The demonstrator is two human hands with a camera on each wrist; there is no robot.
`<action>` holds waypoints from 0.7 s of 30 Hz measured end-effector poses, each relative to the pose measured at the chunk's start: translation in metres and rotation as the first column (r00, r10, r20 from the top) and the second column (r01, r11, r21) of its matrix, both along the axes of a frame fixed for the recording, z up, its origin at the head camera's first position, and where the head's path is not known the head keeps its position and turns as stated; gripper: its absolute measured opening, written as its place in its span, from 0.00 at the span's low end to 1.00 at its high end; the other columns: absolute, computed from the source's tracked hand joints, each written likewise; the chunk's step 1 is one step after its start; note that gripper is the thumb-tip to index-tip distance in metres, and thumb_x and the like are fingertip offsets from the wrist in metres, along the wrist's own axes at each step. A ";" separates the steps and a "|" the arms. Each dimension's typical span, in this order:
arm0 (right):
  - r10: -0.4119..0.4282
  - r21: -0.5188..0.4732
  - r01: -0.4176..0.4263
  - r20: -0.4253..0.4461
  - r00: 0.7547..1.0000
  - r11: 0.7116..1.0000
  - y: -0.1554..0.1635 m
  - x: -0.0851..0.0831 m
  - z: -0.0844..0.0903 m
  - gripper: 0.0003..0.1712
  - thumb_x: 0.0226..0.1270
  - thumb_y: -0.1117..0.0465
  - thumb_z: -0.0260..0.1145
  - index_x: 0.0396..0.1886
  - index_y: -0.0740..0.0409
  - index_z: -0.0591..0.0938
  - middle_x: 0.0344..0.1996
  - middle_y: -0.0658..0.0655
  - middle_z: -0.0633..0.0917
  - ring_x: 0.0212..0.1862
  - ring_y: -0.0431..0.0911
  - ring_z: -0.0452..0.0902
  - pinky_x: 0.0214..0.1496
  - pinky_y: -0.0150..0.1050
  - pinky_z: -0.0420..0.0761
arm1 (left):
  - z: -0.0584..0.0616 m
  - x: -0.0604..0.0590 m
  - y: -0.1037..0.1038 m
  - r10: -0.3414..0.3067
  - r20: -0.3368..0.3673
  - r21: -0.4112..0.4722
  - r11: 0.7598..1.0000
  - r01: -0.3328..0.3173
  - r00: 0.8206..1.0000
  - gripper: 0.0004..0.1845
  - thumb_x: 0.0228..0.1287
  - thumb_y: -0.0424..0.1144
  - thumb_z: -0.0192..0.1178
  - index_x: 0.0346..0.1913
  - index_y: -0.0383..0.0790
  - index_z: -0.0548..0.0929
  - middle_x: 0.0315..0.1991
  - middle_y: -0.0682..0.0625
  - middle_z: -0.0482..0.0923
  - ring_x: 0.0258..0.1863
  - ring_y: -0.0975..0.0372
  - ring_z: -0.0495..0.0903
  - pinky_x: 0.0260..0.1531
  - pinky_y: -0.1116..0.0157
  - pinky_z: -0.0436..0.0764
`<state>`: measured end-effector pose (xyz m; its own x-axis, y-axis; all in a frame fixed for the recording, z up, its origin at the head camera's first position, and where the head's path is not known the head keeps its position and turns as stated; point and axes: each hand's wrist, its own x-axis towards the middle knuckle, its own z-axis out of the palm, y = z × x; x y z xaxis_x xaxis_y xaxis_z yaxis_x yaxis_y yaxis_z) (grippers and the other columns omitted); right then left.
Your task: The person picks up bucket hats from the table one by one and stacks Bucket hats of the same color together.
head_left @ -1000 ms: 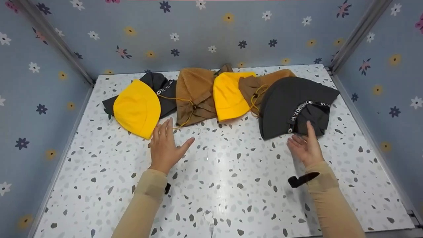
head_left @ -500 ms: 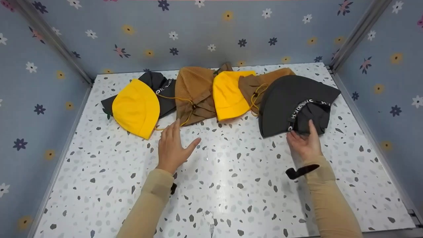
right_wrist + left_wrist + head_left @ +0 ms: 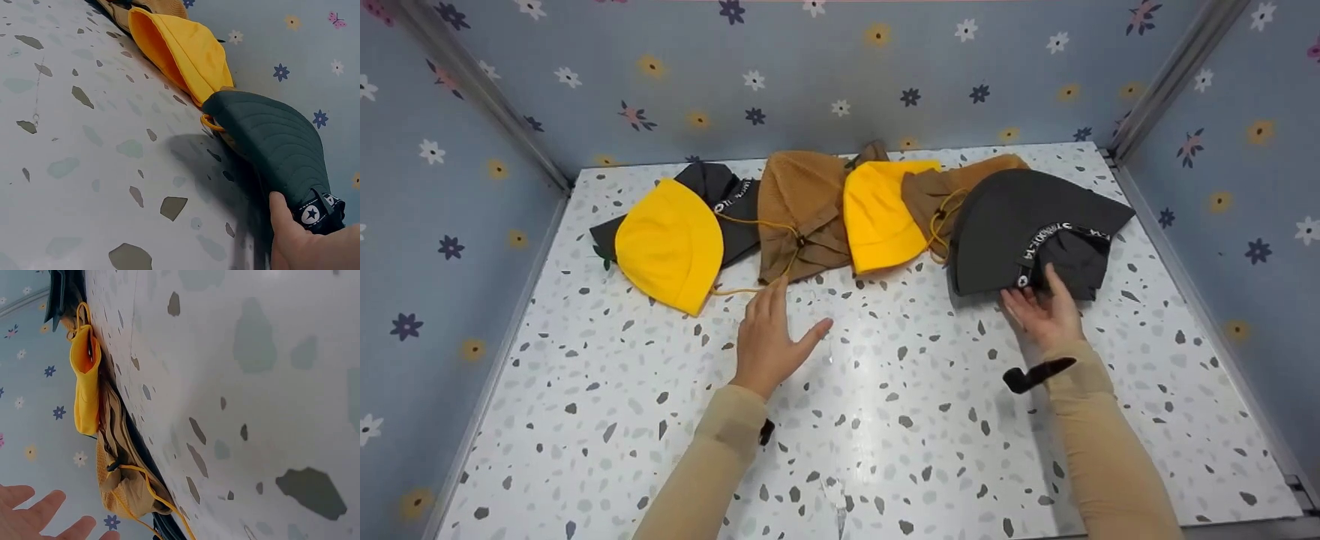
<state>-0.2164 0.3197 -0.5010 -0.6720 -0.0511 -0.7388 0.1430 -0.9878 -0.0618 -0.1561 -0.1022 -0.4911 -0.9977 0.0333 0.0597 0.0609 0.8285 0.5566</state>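
Observation:
My right hand [image 3: 1046,315] pinches the near edge of a dark grey bucket hat [image 3: 1005,232], thumb on top and fingers underneath. In the right wrist view the grey hat [image 3: 270,140] is tilted up, with a shadow below it. My left hand [image 3: 772,337] is spread over the tabletop with nothing in it, close to the yellow cord of a brown hat [image 3: 802,195]. Left of that, a yellow bucket hat [image 3: 671,247] lies over another dark grey hat [image 3: 746,229]. A second yellow hat [image 3: 881,217] sits between the brown hat and the pinched one.
The white speckled tabletop [image 3: 885,420] carries the hats in a row near its back edge. Beside the right grey hat, another brown hat [image 3: 926,195] with a yellow cord is partly covered. Flower-patterned panels [image 3: 840,75] wall in the back and both sides.
My right hand has moved forward and slightly left onto the grey hat, whose near edge has risen. My left hand has drifted right, away from the yellow hat.

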 end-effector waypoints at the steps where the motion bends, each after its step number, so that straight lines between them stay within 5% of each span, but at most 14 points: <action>1: 0.000 0.001 0.000 -0.007 1.000 1.000 -0.001 -0.002 0.000 0.39 0.60 0.60 0.75 0.67 0.44 0.65 0.61 0.48 0.68 0.71 0.40 0.61 0.75 0.44 0.65 | 0.000 0.000 0.002 -0.002 0.004 0.003 1.000 0.002 1.000 0.53 0.60 0.72 0.56 0.79 0.43 0.52 0.76 0.39 0.57 0.75 0.44 0.55 0.70 0.40 0.61; 6: 0.001 -0.004 -0.001 -0.014 1.000 1.000 -0.003 -0.012 -0.001 0.37 0.60 0.65 0.73 0.67 0.45 0.69 0.57 0.51 0.74 0.67 0.41 0.68 0.75 0.42 0.66 | -0.001 0.002 0.009 -0.010 0.022 0.028 1.000 0.009 1.000 0.54 0.60 0.72 0.56 0.79 0.45 0.51 0.76 0.40 0.57 0.75 0.45 0.57 0.71 0.43 0.61; 14: -0.032 -0.056 0.032 0.000 0.999 0.998 -0.004 -0.016 -0.004 0.12 0.59 0.74 0.71 0.38 0.61 0.78 0.39 0.56 0.79 0.46 0.47 0.81 0.58 0.40 0.82 | -0.002 0.006 0.021 -0.039 0.025 0.067 0.997 0.037 0.999 0.53 0.60 0.72 0.57 0.79 0.43 0.53 0.76 0.41 0.58 0.73 0.47 0.59 0.70 0.43 0.64; 21: 0.000 0.029 0.002 -0.091 0.996 1.000 -0.009 -0.012 -0.001 0.10 0.63 0.77 0.65 0.37 0.62 0.74 0.32 0.57 0.79 0.31 0.51 0.82 0.42 0.39 0.87 | -0.002 0.011 0.027 -0.054 0.060 0.128 0.991 0.046 0.997 0.52 0.60 0.72 0.57 0.79 0.46 0.54 0.76 0.42 0.58 0.73 0.46 0.61 0.68 0.39 0.64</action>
<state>-0.2286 0.3107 -0.5021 -0.7364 -0.0295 -0.6759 0.1345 -0.9855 -0.1035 -0.1448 -0.0749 -0.4928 -0.9968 0.0795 0.0039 0.0623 0.7484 0.6604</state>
